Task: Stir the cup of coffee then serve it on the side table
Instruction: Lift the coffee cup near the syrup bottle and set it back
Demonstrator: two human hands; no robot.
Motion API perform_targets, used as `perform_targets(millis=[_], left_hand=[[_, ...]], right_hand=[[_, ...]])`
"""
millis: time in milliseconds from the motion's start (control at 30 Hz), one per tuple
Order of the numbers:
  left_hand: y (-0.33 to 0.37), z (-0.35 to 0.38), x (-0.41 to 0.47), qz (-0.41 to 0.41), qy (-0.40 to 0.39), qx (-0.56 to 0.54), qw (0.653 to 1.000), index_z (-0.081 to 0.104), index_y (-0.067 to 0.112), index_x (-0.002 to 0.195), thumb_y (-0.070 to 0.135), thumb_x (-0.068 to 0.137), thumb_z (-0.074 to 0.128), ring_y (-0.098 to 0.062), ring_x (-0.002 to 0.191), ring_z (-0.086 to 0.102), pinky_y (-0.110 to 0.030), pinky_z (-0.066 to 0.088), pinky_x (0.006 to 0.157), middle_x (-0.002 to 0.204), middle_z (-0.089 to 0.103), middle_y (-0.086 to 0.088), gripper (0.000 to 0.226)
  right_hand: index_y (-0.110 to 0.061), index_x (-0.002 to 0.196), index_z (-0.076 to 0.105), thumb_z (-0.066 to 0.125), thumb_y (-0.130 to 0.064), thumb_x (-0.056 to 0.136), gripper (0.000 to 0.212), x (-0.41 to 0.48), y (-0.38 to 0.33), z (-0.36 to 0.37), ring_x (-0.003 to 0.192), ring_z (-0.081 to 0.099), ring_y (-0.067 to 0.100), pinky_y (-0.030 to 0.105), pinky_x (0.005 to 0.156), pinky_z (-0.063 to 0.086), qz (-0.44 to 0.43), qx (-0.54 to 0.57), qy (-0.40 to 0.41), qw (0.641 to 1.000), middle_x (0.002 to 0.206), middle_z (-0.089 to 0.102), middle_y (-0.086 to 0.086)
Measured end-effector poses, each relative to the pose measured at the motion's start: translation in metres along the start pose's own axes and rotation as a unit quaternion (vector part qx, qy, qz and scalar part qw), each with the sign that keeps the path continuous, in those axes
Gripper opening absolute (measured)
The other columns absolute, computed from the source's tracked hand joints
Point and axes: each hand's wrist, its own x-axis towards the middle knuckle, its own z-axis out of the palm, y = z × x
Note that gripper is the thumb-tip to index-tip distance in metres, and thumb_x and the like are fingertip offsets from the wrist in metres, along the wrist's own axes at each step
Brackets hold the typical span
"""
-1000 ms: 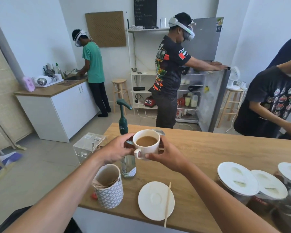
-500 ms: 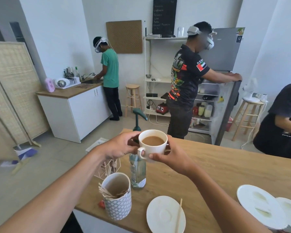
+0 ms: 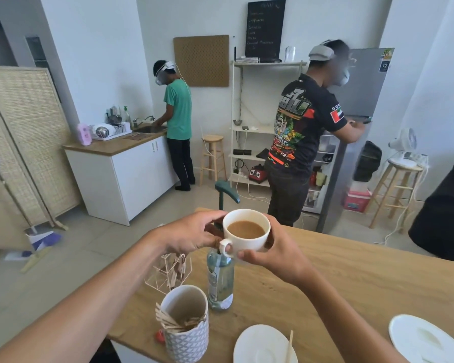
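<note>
Both the left hand [image 3: 188, 235] and right hand [image 3: 279, 255], fingers [image 3: 207, 217] curled round the coffee cup [image 3: 247, 244], seemingly clear above the table [image 3: 351, 284].

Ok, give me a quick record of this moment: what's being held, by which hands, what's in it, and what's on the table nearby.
held item: cup, white, lifted above the table
contents: coffee, milky brown, below the rim
left hand: grips the cup at its handle side
right hand: holds the opposite side
stirrer: stick lying on the saucer, near edge
nearby: pump bottle and patterned holder with sticks
</note>
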Motion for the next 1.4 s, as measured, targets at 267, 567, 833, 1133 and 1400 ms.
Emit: perform_targets(millis=[267, 567, 833, 1133, 1400], left_hand=[[0.066, -0.053, -0.004, -0.033, 0.023, 0.122, 0.992, 0.072, 0.010, 0.102, 0.028, 0.098, 0.058, -0.017, 0.088, 0.071, -0.036, 0.058, 0.086, 0.099, 0.076, -0.004, 0.023], [0.078, -0.027, 0.058, -0.048, 0.172, 0.305, 0.935, 0.063, 0.019, 0.092, 0.052, 0.101, 0.044, -0.014, 0.082, 0.057, -0.034, 0.044, 0.071, 0.085, 0.059, 0.005, 0.039], [0.050, -0.007, 0.071, -0.079, 0.241, 0.281, 0.925, 0.065, 0.011, 0.083, 0.031, 0.102, 0.041, -0.022, 0.067, 0.059, -0.030, 0.043, 0.061, 0.085, 0.068, -0.005, 0.036], [0.043, -0.005, 0.069, -0.120, 0.268, 0.134, 0.947, 0.059, 0.004, 0.087, 0.026, 0.098, 0.038, -0.030, 0.080, 0.074, -0.030, 0.046, 0.060, 0.090, 0.069, -0.014, 0.032], [0.045, -0.004, 0.067, -0.101, 0.274, 0.207, 0.934, 0.035, 0.013, 0.062, 0.023, 0.101, 0.033, -0.034, 0.085, 0.071, -0.032, 0.028, 0.052, 0.062, 0.046, -0.006, 0.041]], right_hand=[[-0.032, 0.129, 0.045, 0.089, -0.039, 0.063, 0.079, 0.005, 0.001, -0.005, 0.109, 0.059, 0.002, 0.019, 0.089, 0.050, -0.014, 0.011, 0.007, 1.000, 0.115, 0.062, -0.019], [-0.035, 0.129, 0.043, 0.087, -0.044, 0.063, 0.080, 0.004, 0.000, -0.006, 0.111, 0.058, 0.002, 0.027, 0.095, 0.051, -0.014, -0.003, 0.003, 1.000, 0.115, 0.061, -0.023], [-0.032, 0.130, 0.044, 0.088, -0.036, 0.065, 0.078, 0.001, 0.003, -0.008, 0.111, 0.059, 0.004, 0.030, 0.097, 0.051, -0.015, 0.000, 0.010, 1.000, 0.116, 0.062, -0.018], [-0.033, 0.130, 0.044, 0.088, -0.039, 0.063, 0.080, 0.003, 0.004, -0.003, 0.112, 0.059, 0.004, 0.027, 0.095, 0.051, -0.015, 0.011, 0.016, 1.000, 0.114, 0.062, -0.022], [-0.027, 0.132, 0.044, 0.089, -0.032, 0.065, 0.081, 0.008, 0.002, 0.007, 0.113, 0.059, 0.004, 0.026, 0.096, 0.051, -0.022, 0.017, 0.024, 0.999, 0.117, 0.062, -0.017]])
